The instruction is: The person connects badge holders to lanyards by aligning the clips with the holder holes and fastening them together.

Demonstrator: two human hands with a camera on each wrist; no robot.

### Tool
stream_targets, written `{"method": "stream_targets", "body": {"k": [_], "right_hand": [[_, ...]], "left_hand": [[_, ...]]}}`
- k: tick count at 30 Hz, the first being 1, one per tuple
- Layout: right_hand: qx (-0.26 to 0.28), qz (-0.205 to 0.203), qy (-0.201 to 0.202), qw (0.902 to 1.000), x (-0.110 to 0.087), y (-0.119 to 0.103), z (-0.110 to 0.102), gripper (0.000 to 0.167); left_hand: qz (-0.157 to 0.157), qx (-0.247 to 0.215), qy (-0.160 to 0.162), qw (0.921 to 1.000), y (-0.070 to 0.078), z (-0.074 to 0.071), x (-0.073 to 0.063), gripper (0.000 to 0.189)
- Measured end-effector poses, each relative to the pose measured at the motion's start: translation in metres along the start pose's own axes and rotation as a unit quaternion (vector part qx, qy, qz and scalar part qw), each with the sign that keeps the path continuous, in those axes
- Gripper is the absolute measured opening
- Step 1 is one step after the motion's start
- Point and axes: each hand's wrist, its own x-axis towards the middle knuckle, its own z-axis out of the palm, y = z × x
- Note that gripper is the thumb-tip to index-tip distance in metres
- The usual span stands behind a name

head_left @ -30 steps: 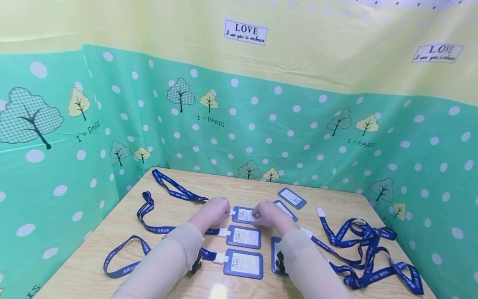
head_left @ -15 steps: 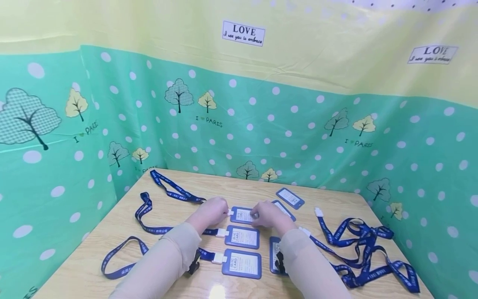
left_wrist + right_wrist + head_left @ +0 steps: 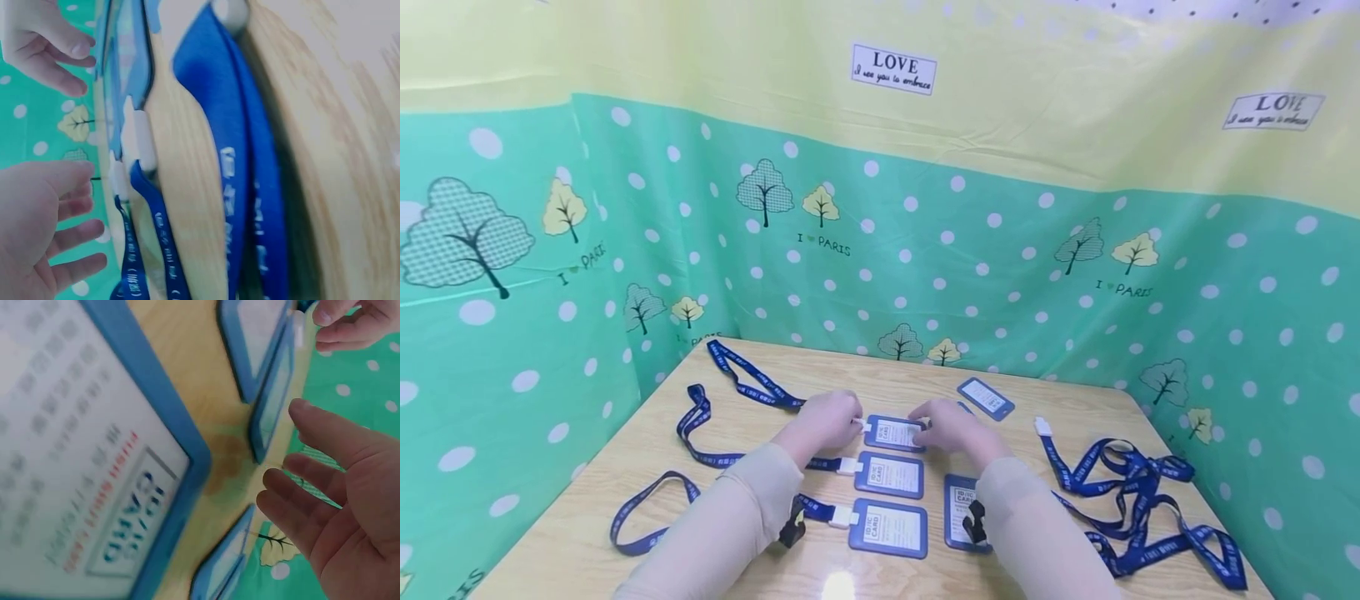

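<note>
At the far row lies a blue-framed badge holder (image 3: 895, 433) printed ID/IC CARD, attached by a white clip to a navy lanyard (image 3: 752, 379). My left hand (image 3: 826, 423) is at its clip end. In the left wrist view the fingers of that left hand (image 3: 44, 225) are loosely spread beside the white clip (image 3: 119, 180), gripping nothing. Just off the holder's right end is my right hand (image 3: 953, 429). The right wrist view shows this right hand (image 3: 350, 494) with fingers extended and nothing held. It covers most of another holder behind it.
Two more holders with lanyards, a middle one (image 3: 889, 475) and a near one (image 3: 887, 529), line up below. Loose holders lie right: one by the forearm (image 3: 958, 512), one at the back (image 3: 987, 397). Tangled navy lanyards (image 3: 1138, 492) lie far right. A green curtain (image 3: 880, 275) backs the table.
My right hand has let go of the far badge holder's right end and shifted slightly right, its fingers opening. My left hand stays at about the same place by the clip.
</note>
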Motion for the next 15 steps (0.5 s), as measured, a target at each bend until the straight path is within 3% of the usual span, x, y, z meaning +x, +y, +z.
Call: {"method": "stream_targets", "body": {"k": [5,15], "right_hand": [[0.004,-0.007,0.029,0.9996,-0.007,-0.002,-0.017,0.045],[0.01,-0.06,0.084,0.9946,-0.022,-0.006,-0.052,0.05]], "left_hand": [[0.005,-0.019,0.025,0.9995,0.005,-0.007,-0.001,0.032],[0.037,-0.015,0.089,0.9952,0.02,-0.026,-0.001,0.049]]}}
